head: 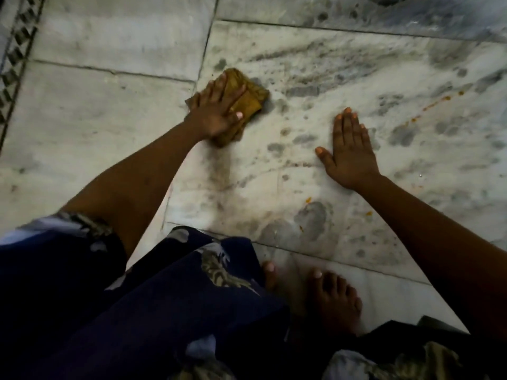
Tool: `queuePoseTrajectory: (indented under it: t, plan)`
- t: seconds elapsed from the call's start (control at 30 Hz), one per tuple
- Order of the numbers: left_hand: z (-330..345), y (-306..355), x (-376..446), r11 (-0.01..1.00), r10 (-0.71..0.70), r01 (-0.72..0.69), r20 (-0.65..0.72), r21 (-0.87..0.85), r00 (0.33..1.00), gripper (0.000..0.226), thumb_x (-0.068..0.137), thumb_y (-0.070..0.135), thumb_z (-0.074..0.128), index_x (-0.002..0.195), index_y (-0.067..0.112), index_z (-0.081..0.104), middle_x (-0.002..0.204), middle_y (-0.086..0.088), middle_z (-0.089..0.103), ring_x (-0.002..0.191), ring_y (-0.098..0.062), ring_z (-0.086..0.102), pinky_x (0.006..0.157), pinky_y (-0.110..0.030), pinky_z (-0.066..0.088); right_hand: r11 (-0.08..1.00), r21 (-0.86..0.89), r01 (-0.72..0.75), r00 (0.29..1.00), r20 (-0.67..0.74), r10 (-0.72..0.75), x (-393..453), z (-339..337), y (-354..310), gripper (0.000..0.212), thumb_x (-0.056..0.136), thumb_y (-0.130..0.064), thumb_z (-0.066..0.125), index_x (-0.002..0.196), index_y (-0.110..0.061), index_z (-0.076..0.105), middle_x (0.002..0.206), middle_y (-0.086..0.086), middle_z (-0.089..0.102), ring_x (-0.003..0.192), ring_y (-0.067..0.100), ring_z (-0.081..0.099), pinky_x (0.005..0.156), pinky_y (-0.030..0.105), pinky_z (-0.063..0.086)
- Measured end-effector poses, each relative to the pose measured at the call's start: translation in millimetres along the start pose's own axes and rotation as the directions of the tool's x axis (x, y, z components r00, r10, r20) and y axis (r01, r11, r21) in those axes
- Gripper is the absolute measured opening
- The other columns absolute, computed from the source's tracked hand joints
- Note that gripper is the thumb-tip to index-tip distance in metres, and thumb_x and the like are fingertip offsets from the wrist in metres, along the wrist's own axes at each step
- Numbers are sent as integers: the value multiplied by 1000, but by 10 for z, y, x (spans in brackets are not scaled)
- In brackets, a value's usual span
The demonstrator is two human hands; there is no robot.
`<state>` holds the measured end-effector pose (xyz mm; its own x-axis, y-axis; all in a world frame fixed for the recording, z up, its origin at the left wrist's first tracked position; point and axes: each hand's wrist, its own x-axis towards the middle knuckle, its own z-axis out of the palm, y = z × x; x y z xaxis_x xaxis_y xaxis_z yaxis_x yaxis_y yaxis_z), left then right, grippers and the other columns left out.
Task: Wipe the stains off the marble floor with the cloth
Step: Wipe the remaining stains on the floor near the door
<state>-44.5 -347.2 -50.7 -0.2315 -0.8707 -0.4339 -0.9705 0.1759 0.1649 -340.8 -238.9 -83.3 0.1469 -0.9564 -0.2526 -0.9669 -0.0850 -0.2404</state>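
Note:
A folded mustard-yellow cloth (248,98) lies on the marble floor (315,165) near a slab joint. My left hand (216,111) presses flat on the cloth with straight fingers, covering its left half. My right hand (349,152) rests flat on the bare marble to the right of the cloth, fingers straight and thumb spread. Small orange stains (436,104) run in a line at the far right. More orange specks (308,200) lie on the marble below my right hand. Grey smudges cover the slab between the hands.
My bare feet (332,300) stand on the floor at the bottom, beside my dark blue patterned garment (164,297). A black-and-white patterned border strip (19,58) runs along the far left edge. Dark slab joints cross the floor.

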Motion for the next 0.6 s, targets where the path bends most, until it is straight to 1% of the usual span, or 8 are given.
queuePoseTrajectory:
  t: [0.1, 0.17, 0.23, 0.33, 0.37, 0.47, 0.53, 0.6]
  plan:
    - [148, 38, -263, 994, 81, -80, -17, 79, 997, 62, 91, 59, 24, 146, 39, 5, 158, -6, -8, 144, -34, -5, 113, -52, 3, 1000, 14, -1, 1000, -15, 1, -4, -6, 0, 83, 87, -56, 17, 147, -1, -3, 156, 18, -7, 144, 30, -8, 114, 36, -9]
    - [384, 39, -649, 979, 156, -144, -74, 142, 985, 65, 87, 62, 15, 145, 37, 5, 158, -10, 1, 144, -36, 2, 112, -53, 8, 1000, 17, 1, 1000, -26, -1, -14, -3, 1, 85, 87, -59, 14, 147, -1, -2, 156, 19, -5, 144, 30, -6, 114, 35, -9]
    - [669, 34, -1127, 962, 239, -217, -123, 168, 963, 62, 91, 60, 12, 148, 35, 10, 156, -14, 11, 143, -36, 7, 112, -53, 11, 1000, 16, 4, 999, -32, -3, -21, 5, -10, 89, 84, -62, 7, 147, 0, 0, 156, 19, -4, 144, 31, -5, 114, 35, -9]
    - [1072, 40, -1726, 935, 321, -295, -116, 196, 940, 56, 96, 56, 10, 148, 38, 6, 157, -7, 2, 144, -29, -5, 111, -50, 6, 1000, 14, 1, 999, -34, -1, -7, 12, -12, 90, 82, -63, 5, 147, 0, 0, 156, 20, -4, 144, 31, -4, 114, 35, -9]
    - [1128, 35, -1813, 918, 362, -334, -108, 216, 926, 55, 96, 56, 10, 147, 39, 4, 157, -4, -1, 144, -29, -4, 111, -51, 7, 1000, 12, -3, 999, -35, 4, -8, 12, -9, 90, 82, -63, 5, 147, 0, 1, 156, 20, -3, 144, 31, -4, 114, 36, -8]
    - [1005, -59, -1604, 849, 507, -481, -78, 218, 859, 53, 95, 56, 15, 145, 41, 17, 156, -7, 13, 141, -35, 15, 110, -52, 14, 1000, 5, -15, 1000, -27, 15, -19, 4, -1, 91, 81, -62, 5, 147, 0, 0, 156, 20, -4, 144, 31, -5, 114, 36, -8]
    - [814, -64, -1279, 873, 472, -446, -114, 196, 874, 56, 93, 60, 14, 144, 39, 23, 155, -10, 19, 140, -36, 19, 109, -52, 16, 1000, 8, -14, 1000, -14, 14, -16, -8, -4, 91, 81, -62, 5, 147, -1, -1, 156, 20, -5, 144, 31, -5, 114, 35, -8]
    - [602, 63, -921, 951, 306, -291, -171, 107, 937, 62, 88, 67, 13, 144, 41, 20, 157, -8, 14, 142, -35, 14, 109, -52, 13, 999, 27, -26, 1000, -1, 26, -9, -42, 0, 89, 82, -61, 7, 147, -2, -1, 156, 18, -6, 145, 29, -6, 115, 35, -7]
